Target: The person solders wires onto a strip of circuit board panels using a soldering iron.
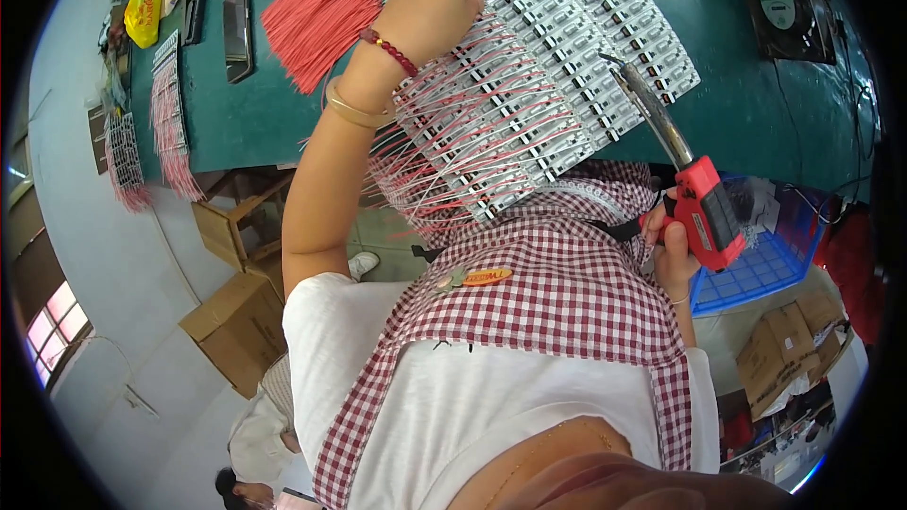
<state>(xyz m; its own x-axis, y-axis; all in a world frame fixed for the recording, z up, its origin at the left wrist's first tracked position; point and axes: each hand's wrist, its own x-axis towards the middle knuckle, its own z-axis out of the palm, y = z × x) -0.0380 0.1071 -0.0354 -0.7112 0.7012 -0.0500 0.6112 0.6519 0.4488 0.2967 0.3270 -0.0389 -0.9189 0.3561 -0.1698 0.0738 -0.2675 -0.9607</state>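
Gripping red soldering iron point(694, 191), right hand point(673, 250); left hand point(430, 9) fisted, contents hidden.

Component panel point(567, 57): grey-white sheet of small parts in rows, flat on the green table, its near edge over the table edge; red and white wire leads fan from the lower-left rows.

Soldering gun point(704, 212): red body, long metal barrel angled up-left, its tip just above the panel's right part.

Red wires point(316, 14): loose bundle, left of the panel.
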